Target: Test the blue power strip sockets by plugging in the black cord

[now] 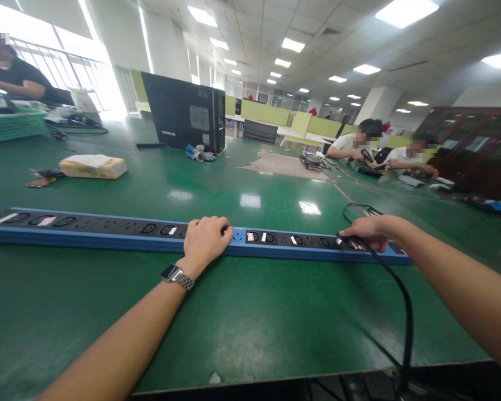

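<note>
Power strip [121, 228]: long blue-edged bar with black sockets, lying flat across the green surface [242, 312], running from the far left edge to just past the right hand. Several sockets carry small white or pink labels.
Left hand [204, 240]: rests on top of the strip near its middle, palm down, fingers [224, 233] curled loosely over the far edge; it presses on the bar rather than clasping it. A metal-band watch [177, 275] sits on the wrist.
Right hand [369, 231]: at the right end of the strip, fingers pinched closed on a black plug [341, 239] that sits at a socket; whether the plug is fully seated cannot be told.
Cable [403, 301]: black, runs from the plug toward the near edge of the surface and drops over it. A thinner dark loop of wire [354, 209] lies just behind the right hand.
Computer case [183, 114]: black tower, upright, well behind the strip.
Tissue pack [94, 166]: yellow-and-white, lying flat to the left, behind the strip.
Green basket [12, 125]: far left corner, beside a person leaning on the surface.
Brown patch [279, 164]: worn area in the green covering, mid-distance.
Other people [359, 146]: two seated at the far right side, their hands busy with small dark items, well apart from the strip.
</note>
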`<act>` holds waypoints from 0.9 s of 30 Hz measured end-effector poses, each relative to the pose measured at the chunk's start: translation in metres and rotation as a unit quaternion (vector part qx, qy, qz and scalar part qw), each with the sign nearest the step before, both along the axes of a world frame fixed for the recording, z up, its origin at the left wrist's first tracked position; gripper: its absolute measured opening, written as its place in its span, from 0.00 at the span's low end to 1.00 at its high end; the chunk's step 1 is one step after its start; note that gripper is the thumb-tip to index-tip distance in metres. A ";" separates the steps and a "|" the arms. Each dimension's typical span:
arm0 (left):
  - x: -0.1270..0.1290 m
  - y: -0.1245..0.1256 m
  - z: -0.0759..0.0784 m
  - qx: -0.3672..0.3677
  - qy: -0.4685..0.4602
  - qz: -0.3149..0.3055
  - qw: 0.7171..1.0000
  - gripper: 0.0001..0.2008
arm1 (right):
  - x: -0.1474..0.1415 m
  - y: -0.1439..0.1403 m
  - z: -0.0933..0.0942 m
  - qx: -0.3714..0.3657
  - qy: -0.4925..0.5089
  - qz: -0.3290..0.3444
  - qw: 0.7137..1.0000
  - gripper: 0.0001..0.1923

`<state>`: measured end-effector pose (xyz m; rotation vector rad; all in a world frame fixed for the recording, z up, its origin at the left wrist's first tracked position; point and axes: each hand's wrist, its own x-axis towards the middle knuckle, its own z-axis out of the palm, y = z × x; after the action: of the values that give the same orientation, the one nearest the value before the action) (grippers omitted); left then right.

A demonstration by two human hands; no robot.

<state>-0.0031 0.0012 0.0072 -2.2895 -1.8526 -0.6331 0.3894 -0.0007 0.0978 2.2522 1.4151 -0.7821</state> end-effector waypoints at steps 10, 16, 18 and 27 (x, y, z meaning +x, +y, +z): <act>0.000 0.000 0.000 0.000 0.003 -0.001 1.000 0.15 | -0.002 0.001 -0.013 0.010 -0.052 0.025 0.998 0.28; -0.001 -0.001 0.000 0.004 0.007 -0.008 1.000 0.15 | -0.002 -0.003 -0.016 0.025 -0.061 0.040 0.997 0.29; -0.001 -0.001 0.000 0.004 0.010 -0.007 1.000 0.15 | -0.003 -0.004 -0.015 0.025 -0.062 0.035 0.997 0.29; 0.000 0.000 0.000 -0.003 0.012 -0.003 1.000 0.15 | -0.009 -0.007 -0.013 0.039 -0.085 0.055 0.994 0.29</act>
<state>-0.0027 0.0011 0.0070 -2.2964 -1.8401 -0.5983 0.3805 -0.0078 0.0844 2.2160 1.4966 -0.4945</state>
